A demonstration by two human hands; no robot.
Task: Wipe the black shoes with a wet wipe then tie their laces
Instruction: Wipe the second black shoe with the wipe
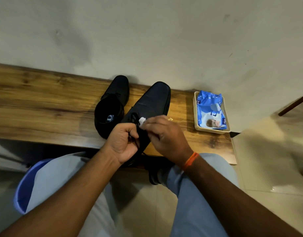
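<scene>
Two black shoes stand on a wooden bench. The left shoe sits further back, its opening facing me. The right shoe lies nearer, toe pointing away. My left hand is curled round a black lace over that shoe's rear part. My right hand hovers beside it and pinches a small crumpled white wet wipe near the lace knot. The heel of the right shoe is hidden behind my hands.
A beige tray with a blue wet-wipe pack sits at the bench's right end. A blue bin stands by my left knee. A grey wall rises behind the bench, tiled floor lies below.
</scene>
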